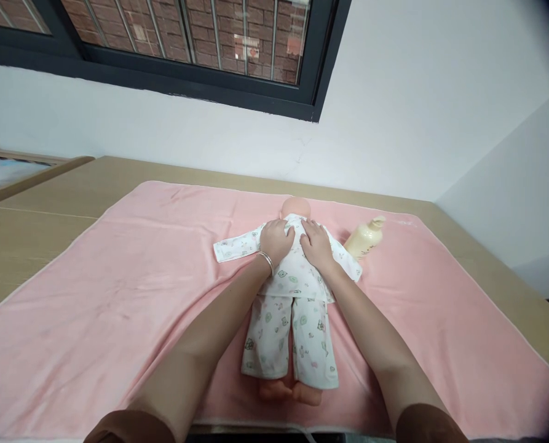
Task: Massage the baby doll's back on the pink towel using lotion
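Observation:
A baby doll (296,207) in a white patterned pajama top (297,280) and matching pants (267,338) lies stretched out, its head away from me and its bare feet (307,394) toward me. My left hand (276,239) rests on the left side of the doll's upper body, fingers laid over the cloth, a silver bangle at the wrist. On the right side, my right hand (315,243) lies the same way, fingers spread near the shoulder. Both sleeves of the top reach outward past my hands. Neither hand grasps anything.
Under the doll spreads a pink blanket (117,277) on a wooden table (39,227). A pale yellow pump bottle (365,237) lies tilted beside the doll's right-hand sleeve. Behind the table stand a white wall (385,123) and a dark-framed window (315,92).

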`<state>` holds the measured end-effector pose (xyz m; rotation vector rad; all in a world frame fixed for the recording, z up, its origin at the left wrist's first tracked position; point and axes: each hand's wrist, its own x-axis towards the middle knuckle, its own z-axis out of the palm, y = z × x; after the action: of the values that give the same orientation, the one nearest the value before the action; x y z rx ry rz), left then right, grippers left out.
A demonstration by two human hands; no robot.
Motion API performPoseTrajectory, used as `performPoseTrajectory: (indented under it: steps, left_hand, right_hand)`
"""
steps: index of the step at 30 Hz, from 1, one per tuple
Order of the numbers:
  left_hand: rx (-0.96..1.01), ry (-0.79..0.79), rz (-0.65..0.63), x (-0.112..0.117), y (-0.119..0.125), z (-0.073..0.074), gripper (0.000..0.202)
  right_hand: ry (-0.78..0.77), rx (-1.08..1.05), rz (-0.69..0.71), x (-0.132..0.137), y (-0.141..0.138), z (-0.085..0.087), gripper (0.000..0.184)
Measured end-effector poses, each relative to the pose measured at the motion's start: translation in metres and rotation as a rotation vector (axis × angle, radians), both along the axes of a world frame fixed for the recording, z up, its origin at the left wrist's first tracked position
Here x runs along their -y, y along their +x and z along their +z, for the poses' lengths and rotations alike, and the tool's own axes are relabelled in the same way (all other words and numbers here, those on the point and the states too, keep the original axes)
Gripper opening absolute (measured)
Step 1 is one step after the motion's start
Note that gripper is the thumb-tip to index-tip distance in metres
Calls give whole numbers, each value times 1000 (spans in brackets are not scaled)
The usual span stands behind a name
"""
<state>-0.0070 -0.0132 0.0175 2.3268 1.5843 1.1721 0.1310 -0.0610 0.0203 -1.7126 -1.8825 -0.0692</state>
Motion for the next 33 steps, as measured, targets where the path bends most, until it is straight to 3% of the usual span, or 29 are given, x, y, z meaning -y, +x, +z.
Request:
performPoseTrajectory:
  steps: [4,7,13,19,22,27,30,33]
  left_hand:
    - [20,10,102,6,2,0,30]
    - [20,3,116,7,2,1,30]
    - [-50,-67,-28,-6,-2,-2,35]
    - [-47,-113,-81,-9,-2,-4,40]
    - [52,-122,-91,-8,-4,-3,37]
    - [403,-231,-130,-10,-9,9,33]
    - [598,-293,-168,-10,-13,21,32]
    - [663,-368,-177,-10,-14,29,32]
  right_hand:
    - [64,-36,-69,5,-5,1,42]
    - [18,-46,-170,7,-8,3,41]
    - [-97,25,-42,-3,2,1,53]
    - [-99,10,-22,-5,3,-3,52]
    - [-77,-37,-30,-3,2,0,51]
    - [101,-60,-29,8,-4,12,54]
    - [-24,-4,59,12,-12,15,52]
    - [-121,35,73,15,-18,16,52]
